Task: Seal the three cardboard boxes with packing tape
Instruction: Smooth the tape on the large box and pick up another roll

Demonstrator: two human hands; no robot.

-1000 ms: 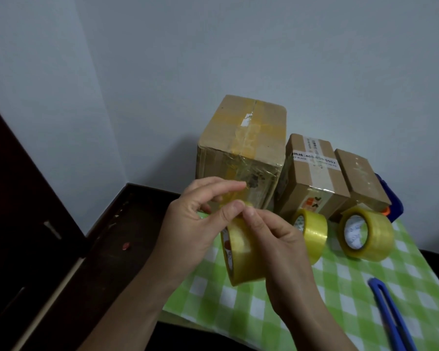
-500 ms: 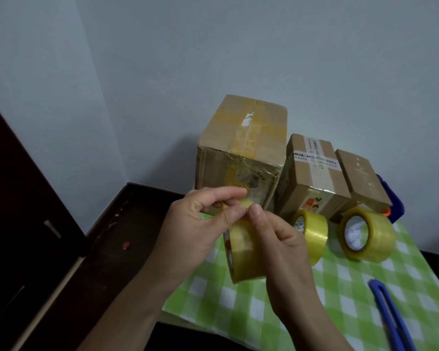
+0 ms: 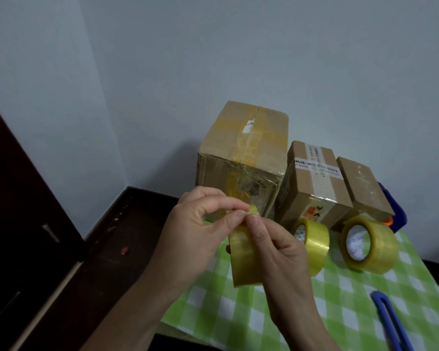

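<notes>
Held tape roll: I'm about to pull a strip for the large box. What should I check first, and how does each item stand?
1. Loose end freed: ok; the left hand pinches the tape end at the top of the held tape roll.
2. Roll steady: ok; the right hand grips it above the green checked cloth.
3. Strip length: not ok; only a short tab is free.
4. Large cardboard box flaps closed: ok; yellowed tape crosses the seam.
5. Cutter at hand: ok; the blue utility knife lies on the cloth. Whether its blade is out: cannot tell.
</notes>
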